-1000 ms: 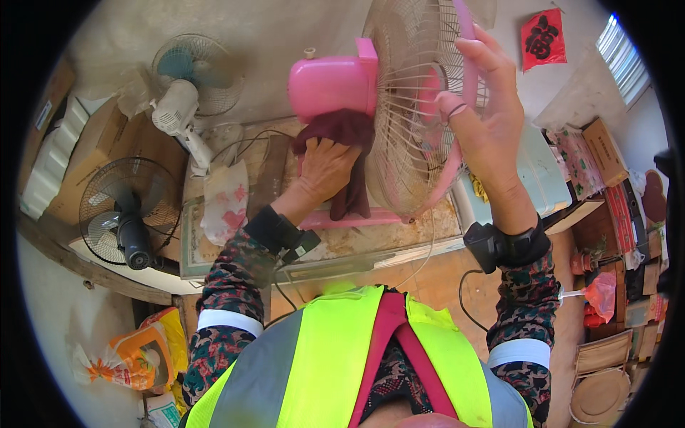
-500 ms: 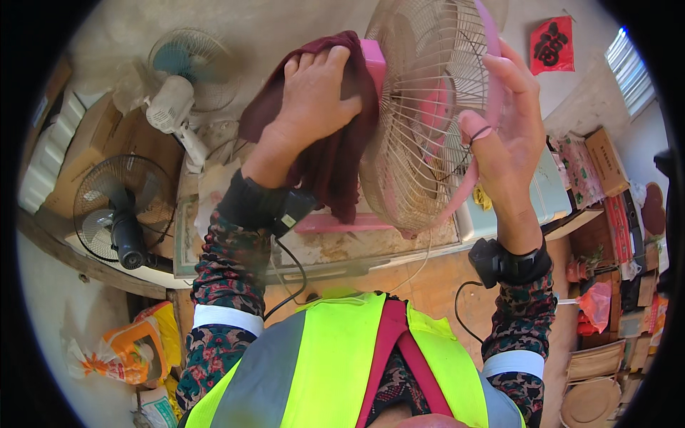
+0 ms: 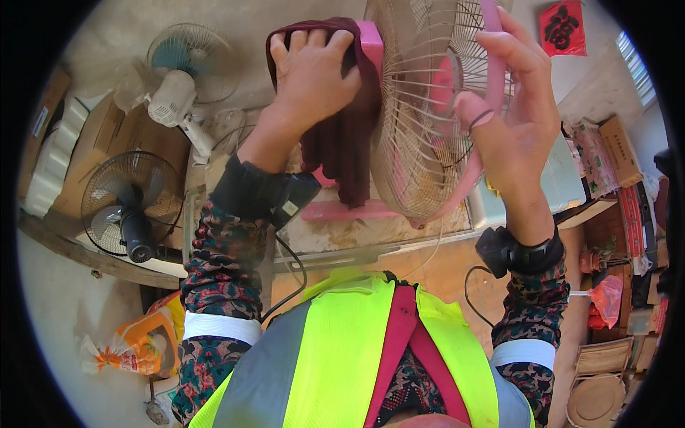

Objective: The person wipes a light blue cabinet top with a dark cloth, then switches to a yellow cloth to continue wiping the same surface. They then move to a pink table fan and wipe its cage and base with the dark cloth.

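A pink electric fan with a wire cage [image 3: 410, 135] stands in front of me, turned sideways, its pink base [image 3: 349, 209] on a worn tabletop. My left hand [image 3: 312, 78] presses a dark maroon cloth [image 3: 335, 153] over the back of the pink motor housing [image 3: 370, 44], fingers curled over it. The cloth's lower end hangs down toward the base and hides most of the housing and stand. On the other side, my right hand [image 3: 517, 125] has thumb and fingers around the pink rim [image 3: 493, 60] of the cage.
At left stand a white fan [image 3: 171, 96] with blue blades and a black fan [image 3: 132, 214], beside cardboard boxes [image 3: 93, 153]. A pale blue box-like surface [image 3: 549, 189] lies right of the pink fan. Stacked goods [image 3: 617, 153] line the right side. Dark cables hang from both wrist straps.
The cloth's left edge has drawn in, and it now sits more bunched under my left hand on the housing. My right hand keeps hold of the rim. The whole view has shifted slightly.
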The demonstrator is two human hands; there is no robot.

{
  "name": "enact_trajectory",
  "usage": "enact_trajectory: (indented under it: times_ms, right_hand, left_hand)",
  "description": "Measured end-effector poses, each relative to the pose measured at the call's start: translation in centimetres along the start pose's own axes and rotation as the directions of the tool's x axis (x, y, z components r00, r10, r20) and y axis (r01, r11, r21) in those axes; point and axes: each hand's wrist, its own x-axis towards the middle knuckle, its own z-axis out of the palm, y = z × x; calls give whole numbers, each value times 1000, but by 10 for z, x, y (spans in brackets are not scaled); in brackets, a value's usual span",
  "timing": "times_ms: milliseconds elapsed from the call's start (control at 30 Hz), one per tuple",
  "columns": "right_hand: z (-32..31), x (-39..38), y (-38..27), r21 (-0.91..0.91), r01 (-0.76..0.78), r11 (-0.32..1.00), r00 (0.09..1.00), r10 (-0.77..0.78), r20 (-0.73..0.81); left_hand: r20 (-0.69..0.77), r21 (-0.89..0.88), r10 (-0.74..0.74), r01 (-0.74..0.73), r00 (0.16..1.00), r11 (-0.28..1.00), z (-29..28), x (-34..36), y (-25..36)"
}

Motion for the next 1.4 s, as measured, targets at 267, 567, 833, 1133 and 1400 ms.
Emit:
enact_trajectory:
  times_ms: [267, 567, 833, 1133, 1400]
  right_hand:
    - [11, -9, -10, 199, -86, 976, 989, 107, -98]
    - [4, -7, -9, 262, -181, 948, 976, 207, -73]
    - [9, -2, -4, 178, -100, 979, 989, 116, -86]
    - [10, -1, -4, 212, -78, 974, 990, 100, -95]
    - [5, -4, -7, 270, -114, 956, 983, 148, -109]
  left_hand:
    - [66, -51, 52, -49, 996, 998, -3, -44, 15]
    - [-123, -89, 195, -206, 973, 974, 8, -56, -9]
    - [-56, -150, 124, -131, 991, 980, -3, -20, -7]
    - [9, -228, 0, 2, 1000, 974, -2, 7, -19]
    - [52, -128, -54, 61, 997, 990, -6, 16, -12]
